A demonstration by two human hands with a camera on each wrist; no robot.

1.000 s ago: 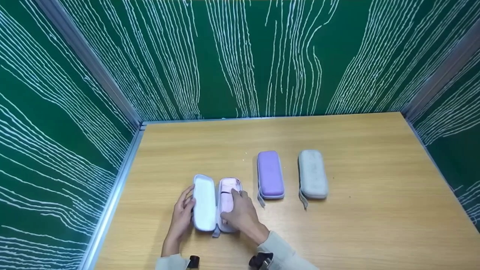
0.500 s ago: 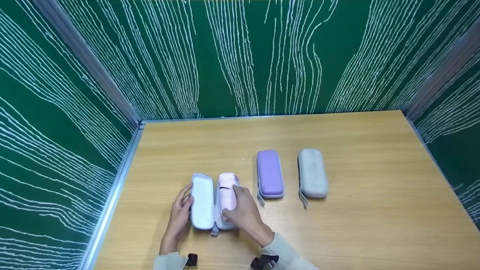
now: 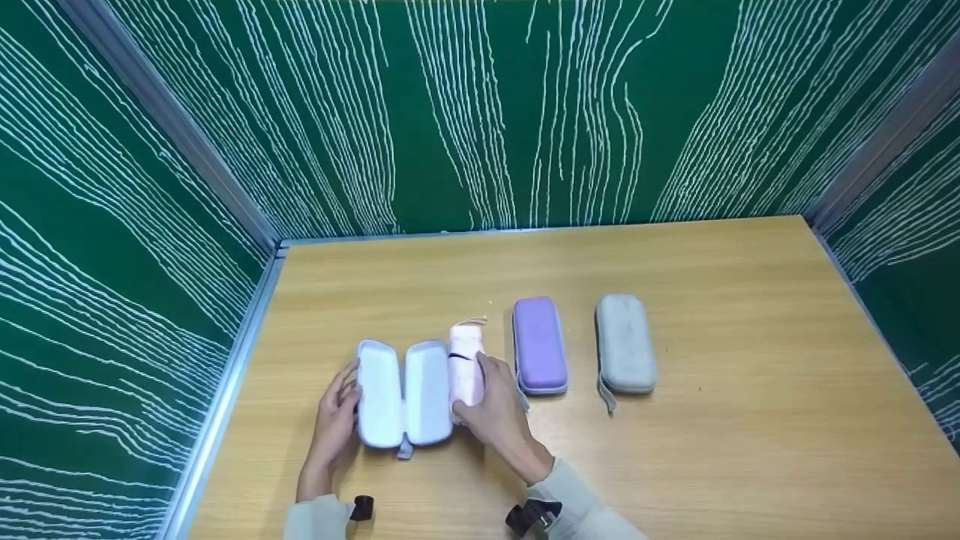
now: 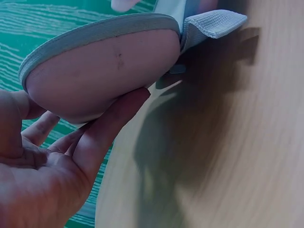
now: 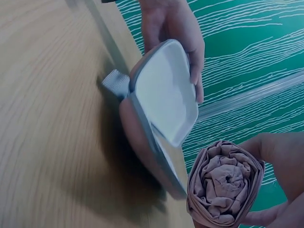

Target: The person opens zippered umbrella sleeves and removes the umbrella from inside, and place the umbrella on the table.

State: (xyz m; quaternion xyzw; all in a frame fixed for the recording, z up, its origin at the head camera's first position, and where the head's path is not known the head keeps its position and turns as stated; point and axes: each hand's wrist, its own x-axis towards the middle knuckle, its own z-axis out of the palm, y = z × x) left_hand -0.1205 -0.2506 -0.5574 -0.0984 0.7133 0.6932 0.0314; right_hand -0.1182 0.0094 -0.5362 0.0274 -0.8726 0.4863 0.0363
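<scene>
— Pale-pink folded-cloth bundle [image 3: 466,379], a compact umbrella I'd guess: where do you have it now?

— Out of the hinged hard-shell case with white lining and pinkish outside [image 3: 429,394]. A second ago I saw it lying in the right half; now it is just to the right of that half. The case has shifted left too. I can't tell whether the bundle touches the wood-grain tabletop [image 3: 712,300].

— And the hands?

— The right hand [image 3: 495,409] pinches the bundle between thumb and fingers. The left hand [image 3: 335,420] grips the outer edge of the left half, with fingers under the shell on my left wrist feed.

— So what does that mean for the work?

— I'd judge the unpacking of this case done: both halves show bare lining. The smooth purple zipped case [image 3: 540,345] and the matte grey zipped case [image 3: 626,345] stay closed to the right.

— Textures?

— My right wrist feed faces the bundle's end: soft pleats gathered round a small centre, like a crumpled rose. A dark band crosses its side, and a thin cord loops from the far end. The open case looks stiff, with rounded corners, shallow halves and a ribbed grey fabric tab [image 3: 405,451] at its near end.
</scene>
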